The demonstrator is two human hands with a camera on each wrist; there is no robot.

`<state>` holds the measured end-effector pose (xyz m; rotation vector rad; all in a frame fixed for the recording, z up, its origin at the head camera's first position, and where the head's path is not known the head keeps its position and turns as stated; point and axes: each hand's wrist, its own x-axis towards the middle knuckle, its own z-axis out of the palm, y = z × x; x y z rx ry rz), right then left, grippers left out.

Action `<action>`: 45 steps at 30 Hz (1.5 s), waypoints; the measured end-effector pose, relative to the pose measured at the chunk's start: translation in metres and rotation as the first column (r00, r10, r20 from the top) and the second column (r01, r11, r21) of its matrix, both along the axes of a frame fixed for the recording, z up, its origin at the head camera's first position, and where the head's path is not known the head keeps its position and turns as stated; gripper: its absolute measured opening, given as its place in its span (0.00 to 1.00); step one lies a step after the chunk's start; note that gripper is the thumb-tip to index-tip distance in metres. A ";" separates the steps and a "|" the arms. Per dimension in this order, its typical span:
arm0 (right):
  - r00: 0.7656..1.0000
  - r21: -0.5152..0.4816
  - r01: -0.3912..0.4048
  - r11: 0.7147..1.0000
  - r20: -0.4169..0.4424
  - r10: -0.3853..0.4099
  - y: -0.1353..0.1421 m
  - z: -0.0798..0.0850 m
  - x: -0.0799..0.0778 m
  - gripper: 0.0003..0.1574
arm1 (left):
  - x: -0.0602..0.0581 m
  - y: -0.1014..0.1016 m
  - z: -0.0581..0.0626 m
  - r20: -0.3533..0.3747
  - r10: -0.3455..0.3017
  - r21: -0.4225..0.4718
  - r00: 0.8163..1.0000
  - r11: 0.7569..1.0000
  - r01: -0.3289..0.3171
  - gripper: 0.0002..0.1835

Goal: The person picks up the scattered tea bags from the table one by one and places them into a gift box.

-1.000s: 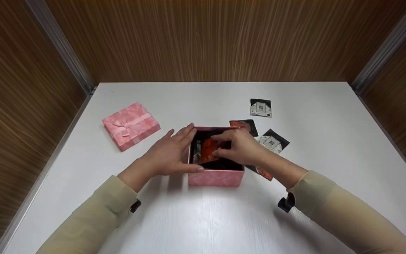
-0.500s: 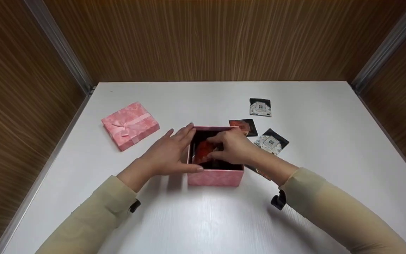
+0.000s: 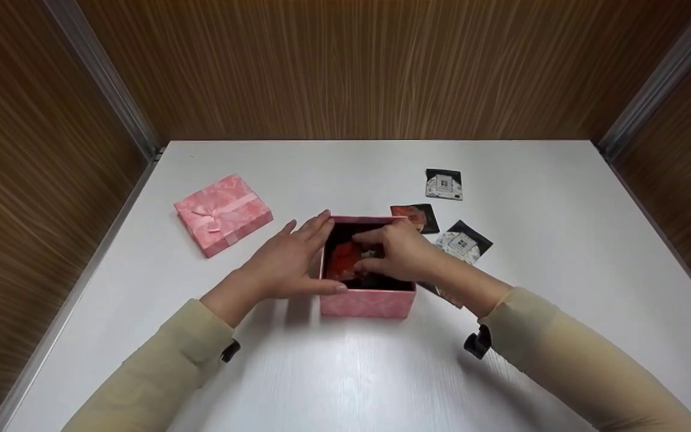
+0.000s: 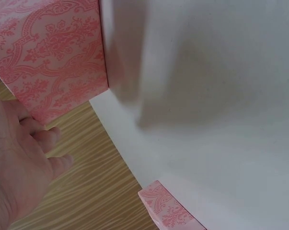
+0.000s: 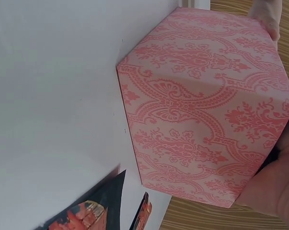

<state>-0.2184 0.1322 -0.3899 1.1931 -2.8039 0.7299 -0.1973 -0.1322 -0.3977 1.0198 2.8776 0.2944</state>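
Note:
A pink patterned box (image 3: 369, 303), its top uncovered, stands on the table. My left hand (image 3: 288, 261) rests against its left side, fingers straight at the far left corner and thumb along the front rim. My right hand (image 3: 402, 252) reaches into the box over the right wall, with thumb and index finger bent and apart. Their tips lie at a red packet (image 3: 341, 261) inside; whether they pinch it is hidden. A pale patch shows between these fingers. In the right wrist view, the box wall (image 5: 197, 124) hides the right fingertips.
The pink lid (image 3: 222, 214) with a ribbon bow lies at the left. Right of the box lie a black-and-white packet (image 3: 444, 185), a red-and-black packet (image 3: 415, 217), another white-and-black packet (image 3: 464, 242) and one partly under the right forearm (image 3: 441, 294). Wood-grain panels (image 3: 345, 72) enclose the table.
My right hand has shifted slightly left and deeper into the box. The red packet has moved left and now sits lower inside. My left hand and the box have stayed still.

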 end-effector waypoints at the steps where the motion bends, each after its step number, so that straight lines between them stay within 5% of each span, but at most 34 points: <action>1: 1.000 -0.011 -0.003 1.000 0.002 0.003 0.001 0.000 0.000 0.30 | 0.000 0.000 0.000 0.001 0.000 0.000 1.000 1.000 0.000 0.69; 12: 0.993 -0.139 0.042 0.989 0.116 -0.026 0.017 0.015 0.003 0.26 | 0.000 -0.001 0.000 0.018 0.006 0.010 1.000 1.000 -0.006 0.69; 23: 0.959 -0.330 0.277 0.902 0.156 -0.237 0.084 0.028 -0.002 0.29 | 0.000 0.001 0.000 0.025 0.014 -0.011 1.000 1.000 -0.014 0.70; 33: 0.888 -0.284 0.448 0.848 0.248 -0.386 0.155 0.008 -0.022 0.34 | 0.000 0.000 0.000 0.019 0.016 -0.003 1.000 1.000 -0.016 0.70; 41: 0.789 -0.178 0.505 0.845 0.493 -0.368 0.201 -0.027 -0.036 0.42 | 0.001 0.000 -0.001 0.013 0.011 0.010 1.000 1.000 -0.011 0.69; 45: 0.765 -0.159 0.499 0.852 0.543 -0.347 0.213 -0.042 -0.036 0.44 | 0.000 0.000 0.000 0.018 0.009 0.008 1.000 1.000 -0.010 0.69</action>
